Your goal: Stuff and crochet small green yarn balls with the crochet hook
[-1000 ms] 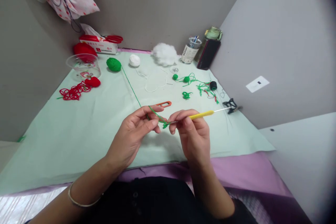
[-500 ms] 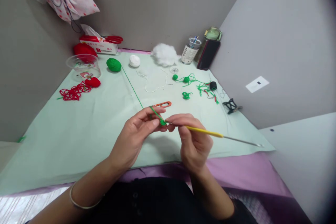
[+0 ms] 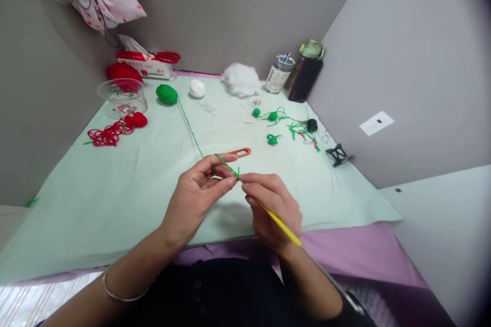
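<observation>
My left hand (image 3: 199, 189) pinches a small piece of green crochet work (image 3: 237, 176) between thumb and fingers. Over its raised index finger runs green yarn (image 3: 190, 125), which leads back to a green yarn ball (image 3: 166, 94). In my right hand (image 3: 274, 207) is a crochet hook (image 3: 282, 226) with a yellow grip, its long metal end pointing down toward my forearm. Both sets of fingertips meet at the green piece, and the hook's working tip is hidden there. Just behind my left fingers lies an orange tool with a slot (image 3: 241, 152).
Red yarn (image 3: 105, 135), a clear tub (image 3: 123, 102) and a tissue box (image 3: 148, 66) with red scissors sit at left. White stuffing (image 3: 241, 80), a pen jar (image 3: 279, 74) and a phone (image 3: 305, 80) stand behind. Green yarn scraps (image 3: 301, 130) and a black stand (image 3: 338, 155) lie right.
The crochet hook's rear end has swung down toward my right forearm as my right hand turned. The yarn from the ball now hangs slacker. My left hand has barely moved.
</observation>
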{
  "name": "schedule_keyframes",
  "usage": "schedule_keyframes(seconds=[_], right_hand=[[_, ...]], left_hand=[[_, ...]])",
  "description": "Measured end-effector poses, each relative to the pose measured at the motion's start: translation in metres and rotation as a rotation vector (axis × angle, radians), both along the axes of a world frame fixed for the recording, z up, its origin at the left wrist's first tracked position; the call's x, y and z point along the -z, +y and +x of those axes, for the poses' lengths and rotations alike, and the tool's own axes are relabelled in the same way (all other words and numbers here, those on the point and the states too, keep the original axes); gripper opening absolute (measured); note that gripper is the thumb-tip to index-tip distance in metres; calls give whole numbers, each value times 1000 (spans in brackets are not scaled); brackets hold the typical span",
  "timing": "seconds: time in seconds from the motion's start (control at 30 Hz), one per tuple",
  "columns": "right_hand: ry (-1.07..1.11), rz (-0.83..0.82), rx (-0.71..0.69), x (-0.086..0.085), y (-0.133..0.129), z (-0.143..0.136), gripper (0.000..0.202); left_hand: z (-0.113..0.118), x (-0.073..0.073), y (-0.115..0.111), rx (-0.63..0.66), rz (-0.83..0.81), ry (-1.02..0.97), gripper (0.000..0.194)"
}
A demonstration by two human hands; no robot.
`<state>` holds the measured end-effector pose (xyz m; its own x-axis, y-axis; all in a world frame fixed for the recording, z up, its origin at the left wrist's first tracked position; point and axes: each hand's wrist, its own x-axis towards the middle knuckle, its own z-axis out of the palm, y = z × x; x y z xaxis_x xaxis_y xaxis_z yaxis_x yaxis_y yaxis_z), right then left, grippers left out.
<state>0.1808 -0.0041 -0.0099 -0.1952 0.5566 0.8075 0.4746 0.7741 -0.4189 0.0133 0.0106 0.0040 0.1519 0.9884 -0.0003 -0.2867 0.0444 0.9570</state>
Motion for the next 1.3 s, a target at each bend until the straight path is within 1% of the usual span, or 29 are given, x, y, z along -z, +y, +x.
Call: schedule_keyframes(seconds=[0.1, 0.17, 0.23, 0.3, 0.37, 0.4, 0.47, 0.53, 0.63, 0.67, 0.73, 0.8, 0.83, 0.87, 0.93, 1.03, 1.07, 1.13, 1.2, 1.23, 1.3], right_hand=[[-101, 74, 131, 7, -1, -2, 47], [-106, 87, 175, 10, -1, -2, 48], [1, 30, 134, 9, 0, -2, 43], [211, -94, 50, 4, 1, -2, 32], [430, -246, -42, -3, 3, -3, 22], [501, -310, -86, -5, 4, -4, 20], [558, -382, -140, -8, 6, -6, 18], [537, -399, -150, -8, 7, -8, 17], [508, -365, -125, -4, 6, -10, 23], [474, -344, -105, -2, 6, -11, 25], [345, -248, -39, 2, 4, -11, 31], [203, -122, 27, 5, 4, -10, 37], [169, -87, 41, 6, 4, -9, 38], [180, -88, 38, 5, 4, -8, 37], [329, -189, -6, 2, 6, -7, 31], [628, -381, -141, -6, 8, -7, 23], [665, -420, -187, -8, 9, -8, 21], [635, -446, -236, -9, 10, -9, 18], [588, -438, -223, -7, 11, -10, 16], [595, -445, -217, -6, 12, -9, 16], [663, -515, -248, -3, 14, -7, 15]], left_hand=[[6, -3, -4, 4, -39, -104, 33], [9, -6, -4, 62, -153, -204, 41], [10, -9, -3, 128, -279, -296, 45], [8, -11, -1, 153, -323, -334, 42], [7, -11, 1, 134, -269, -304, 37], [6, -10, 1, 125, -232, -273, 36], [6, -9, 0, 113, -176, -210, 37], [8, -7, -1, 106, -150, -162, 38], [9, -6, -2, 79, -131, -137, 34], [10, -6, -3, 67, -134, -143, 33], [11, -6, -2, 63, -170, -190, 36], [12, -7, -1, 118, -252, -277, 39], [11, -7, 0, 153, -300, -322, 39], [11, -7, 1, 181, -339, -363, 37], [8, -8, 5, 196, -367, -406, 31], [6, -9, 7, 169, -301, -371, 25], [6, -9, 6, 165, -270, -342, 27], [7, -8, 4, 158, -216, -276, 32], [8, -8, 1, 158, -181, -224, 37], [8, -9, 0, 163, -175, -206, 39], [8, -10, -1, 187, -177, -186, 43]])
